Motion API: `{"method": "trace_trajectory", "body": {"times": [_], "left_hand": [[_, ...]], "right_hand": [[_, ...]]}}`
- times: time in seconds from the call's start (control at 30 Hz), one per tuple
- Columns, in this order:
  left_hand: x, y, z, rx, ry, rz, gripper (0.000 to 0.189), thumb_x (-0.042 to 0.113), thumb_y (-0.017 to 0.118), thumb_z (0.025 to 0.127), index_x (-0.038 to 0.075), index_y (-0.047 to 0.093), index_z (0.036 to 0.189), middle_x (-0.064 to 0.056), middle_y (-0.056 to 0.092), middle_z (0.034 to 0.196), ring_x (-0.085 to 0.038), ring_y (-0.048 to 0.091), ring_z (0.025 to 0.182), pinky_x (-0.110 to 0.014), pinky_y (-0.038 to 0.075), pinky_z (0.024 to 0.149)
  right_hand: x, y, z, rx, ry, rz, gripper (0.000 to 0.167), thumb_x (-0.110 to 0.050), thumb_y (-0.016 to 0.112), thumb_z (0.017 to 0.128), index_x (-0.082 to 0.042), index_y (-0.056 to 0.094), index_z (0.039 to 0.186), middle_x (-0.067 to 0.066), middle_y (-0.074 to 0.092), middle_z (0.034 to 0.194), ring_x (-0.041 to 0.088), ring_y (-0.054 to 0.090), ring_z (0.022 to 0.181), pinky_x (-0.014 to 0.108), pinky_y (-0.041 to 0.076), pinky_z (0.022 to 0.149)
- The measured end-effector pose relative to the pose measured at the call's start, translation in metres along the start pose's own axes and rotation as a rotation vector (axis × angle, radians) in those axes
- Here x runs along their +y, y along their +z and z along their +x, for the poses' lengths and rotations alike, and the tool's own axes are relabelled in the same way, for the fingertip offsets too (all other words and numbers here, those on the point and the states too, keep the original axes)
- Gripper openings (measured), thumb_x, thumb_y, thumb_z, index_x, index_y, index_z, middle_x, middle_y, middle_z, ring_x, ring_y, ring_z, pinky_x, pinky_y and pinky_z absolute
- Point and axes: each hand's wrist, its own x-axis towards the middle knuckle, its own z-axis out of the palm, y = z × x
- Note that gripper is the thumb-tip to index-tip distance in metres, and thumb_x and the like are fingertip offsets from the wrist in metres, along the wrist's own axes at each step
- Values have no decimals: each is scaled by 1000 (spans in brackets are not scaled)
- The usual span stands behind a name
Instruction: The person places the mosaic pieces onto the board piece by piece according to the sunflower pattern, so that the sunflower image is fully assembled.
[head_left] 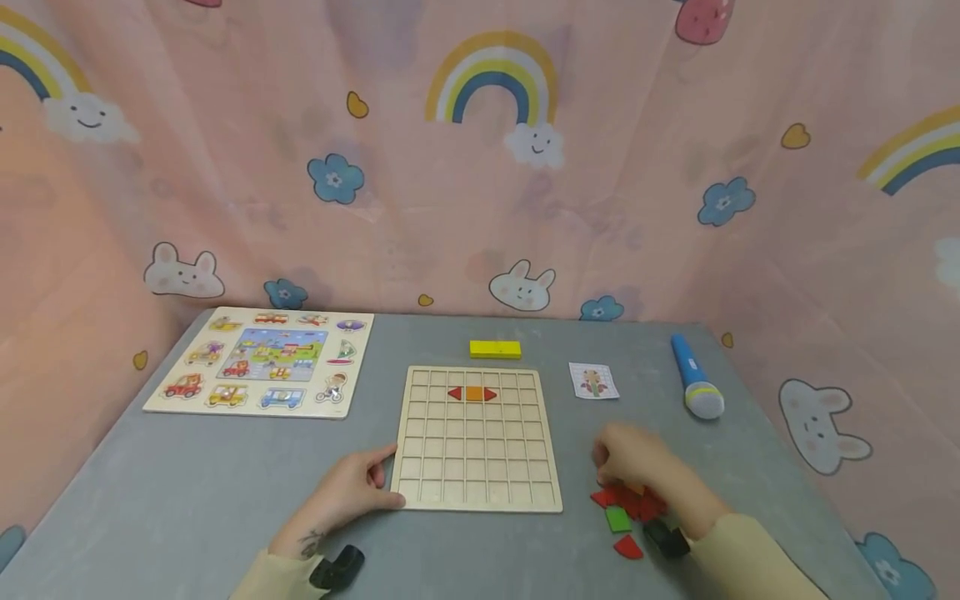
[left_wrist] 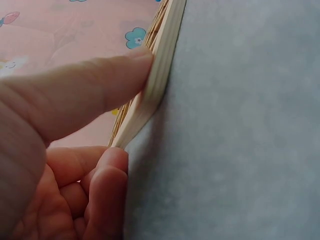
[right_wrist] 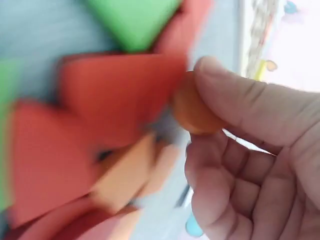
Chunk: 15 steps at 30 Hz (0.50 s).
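A light wooden grid board (head_left: 476,496) lies on the grey table. Near its top, an orange square piece (head_left: 474,393) sits between two red pieces, one of them the right red piece (head_left: 490,393). My left hand (head_left: 352,483) touches the board's left edge with straight thumb and index finger, the thumb at the near corner; its other fingers are bent. To the right of the board, my right hand (head_left: 637,454) pinches an orange piece (right_wrist: 197,112) between thumb and fingers. Beneath it lies a pile of red pieces (right_wrist: 115,95), a green piece (head_left: 618,520) and orange ones.
A vehicle picture puzzle (head_left: 258,400) lies at the back left. Behind the board is a yellow block (head_left: 495,349). A pattern card (head_left: 594,381) and a blue toy microphone (head_left: 693,375) lie at the back right. A patterned pink cloth (head_left: 420,233) hangs behind the table.
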Motion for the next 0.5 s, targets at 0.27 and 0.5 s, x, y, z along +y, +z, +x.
{"method": "trace_trajectory", "body": {"times": [0.27,0.5], "left_hand": [[1,-2,0,20,22,14,82,16,86,59,0,50,131,-2,48,67,-12,38,54,-23,29,46],[0,0,0,14,32,10,81,17,86,58,0,51,130,-2,48,66,-12,38,53,-22,29,46]], "right_hand": [[-52,-2,45,80,-4,606,8,-4,67,80,1,64,85,7,62,72,13,55,56,26,48,54],[-101,15,80,52,140,895,13,-6,66,83,3,61,93,8,61,71,11,56,50,22,49,51]]}}
